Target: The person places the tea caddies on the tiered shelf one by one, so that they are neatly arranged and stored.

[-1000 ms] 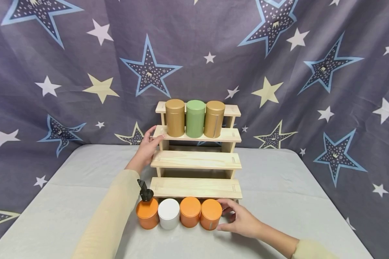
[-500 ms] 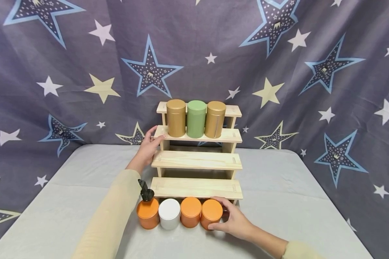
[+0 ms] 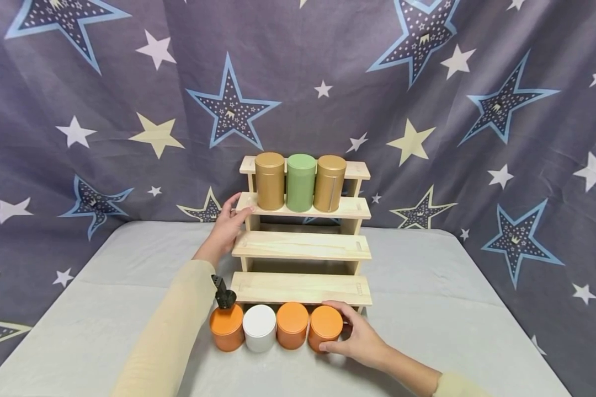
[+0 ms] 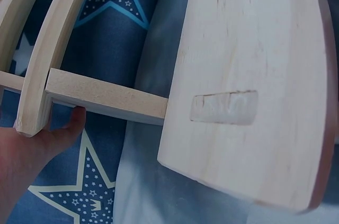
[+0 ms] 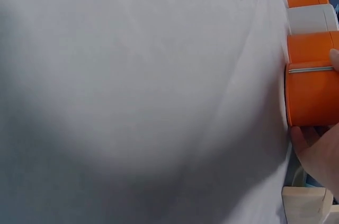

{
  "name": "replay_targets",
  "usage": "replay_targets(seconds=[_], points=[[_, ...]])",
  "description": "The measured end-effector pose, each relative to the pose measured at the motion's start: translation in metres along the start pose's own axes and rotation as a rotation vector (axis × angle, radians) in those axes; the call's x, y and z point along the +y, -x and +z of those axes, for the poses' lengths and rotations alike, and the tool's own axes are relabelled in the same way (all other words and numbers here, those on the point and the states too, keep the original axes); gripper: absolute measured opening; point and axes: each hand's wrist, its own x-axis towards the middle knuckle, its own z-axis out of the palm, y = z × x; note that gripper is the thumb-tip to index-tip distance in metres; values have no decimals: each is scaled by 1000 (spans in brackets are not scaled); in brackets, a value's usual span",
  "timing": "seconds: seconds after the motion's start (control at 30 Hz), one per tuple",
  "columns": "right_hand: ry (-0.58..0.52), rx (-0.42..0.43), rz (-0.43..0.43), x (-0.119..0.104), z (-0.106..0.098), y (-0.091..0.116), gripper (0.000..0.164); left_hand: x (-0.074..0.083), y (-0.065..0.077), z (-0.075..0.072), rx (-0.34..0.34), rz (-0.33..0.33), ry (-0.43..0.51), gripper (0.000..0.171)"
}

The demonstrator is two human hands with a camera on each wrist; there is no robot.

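Observation:
My left hand [image 3: 224,229] grips the left end of the second-highest step of a wooden tiered display stand [image 3: 302,245]; the left wrist view shows the thumb against its frame [image 4: 106,94]. At the stand's foot, my right hand [image 3: 362,341] holds the rightmost orange tin [image 3: 325,322] from its right side, with fingers behind it and thumb in front. In the right wrist view this orange tin [image 5: 312,97] stands on the cloth. To its left in a row are another orange tin [image 3: 292,324], a white tin [image 3: 259,328] and a third orange tin [image 3: 227,331].
On the second-highest step stand a gold tin [image 3: 270,182], a green tin [image 3: 300,183] and another gold tin [image 3: 330,184]. A black device [image 3: 223,292] at the left wrist overlaps the left orange tin in the head view. Grey cloth [image 3: 427,292] covers the table; a star-patterned curtain [image 3: 298,71] hangs behind.
My right hand has moved left and taken hold of the rightmost orange tin, which has shifted very slightly right. The left hand stays on the stand.

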Motion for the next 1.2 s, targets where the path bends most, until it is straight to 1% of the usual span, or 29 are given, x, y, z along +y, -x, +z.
replay_targets(seconds=[0.4,0.6,0.73,0.77,0.93,1.07,1.2], points=[[46,42,-6,-12,-15,1,74,0,0,0,-1,-8,-23,70],[53,39,-74,-15,-21,1,73,1,1,0,-4,-5,-7,70],[62,43,-94,-19,-24,0,74,1,2,1,-3,-9,-11,70],[61,49,-81,-21,-24,0,75,1,2,1,-2,-9,-11,70],[83,73,-85,-26,-29,0,75,0,0,1,-1,0,-3,70],[76,72,-110,-29,-33,-2,74,-1,-1,1,-2,8,9,69],[69,69,-131,-35,-37,-8,73,-2,-1,-1,1,7,-6,69]])
